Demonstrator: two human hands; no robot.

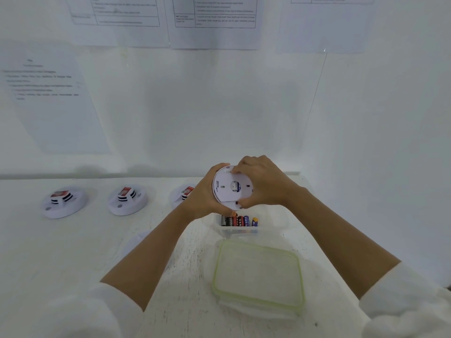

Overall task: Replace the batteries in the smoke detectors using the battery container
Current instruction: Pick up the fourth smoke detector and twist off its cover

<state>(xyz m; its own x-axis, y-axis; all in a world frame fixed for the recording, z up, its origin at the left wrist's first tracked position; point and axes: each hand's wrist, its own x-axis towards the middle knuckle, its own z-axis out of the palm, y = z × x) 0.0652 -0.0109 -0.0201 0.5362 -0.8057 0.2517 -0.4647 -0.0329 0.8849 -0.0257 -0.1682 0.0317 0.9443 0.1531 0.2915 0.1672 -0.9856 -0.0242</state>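
I hold a round white smoke detector (225, 191) above the table with its back plate facing me. My left hand (203, 195) grips its left rim from behind. My right hand (262, 182) grips the right rim, fingers curled over the top edge and thumb at the bottom. Just below, a clear battery container (240, 230) holds several upright batteries (238, 220) in black, red and blue. Three more smoke detectors lie on the table: one (64, 201) at far left, a second (128, 199) beside it, a third (184, 192) partly hidden behind my left wrist.
The container's clear lid with a green rim (258, 274) lies on the table close to me. A white wall with taped printed sheets (214, 20) rises behind the table's back edge. A faint white disc (139, 242) lies by my left forearm.
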